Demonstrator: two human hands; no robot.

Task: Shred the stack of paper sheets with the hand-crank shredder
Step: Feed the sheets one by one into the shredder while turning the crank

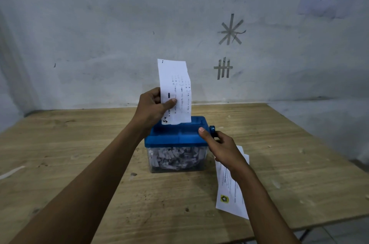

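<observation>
Pinching the printed sheet [175, 84] upright, my left hand [153, 106] keeps its long axis straight above the blue shredder [175, 136], lower edge in the slot. My right hand [221, 148] curls round the crank [212, 131] on the shredder's right side. The paper stack [229, 194] lies near right.

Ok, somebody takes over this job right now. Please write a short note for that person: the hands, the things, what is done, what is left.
Left hand: pinches one sheet upright, lower edge at the slot of the shredder.
Right hand: grips the crank on the shredder's right side.
The stack lies on the table right of the shredder, partly under the right wrist.
Done: the bin holds many shreds.
Left: crank this sheet through, then the stack.
</observation>
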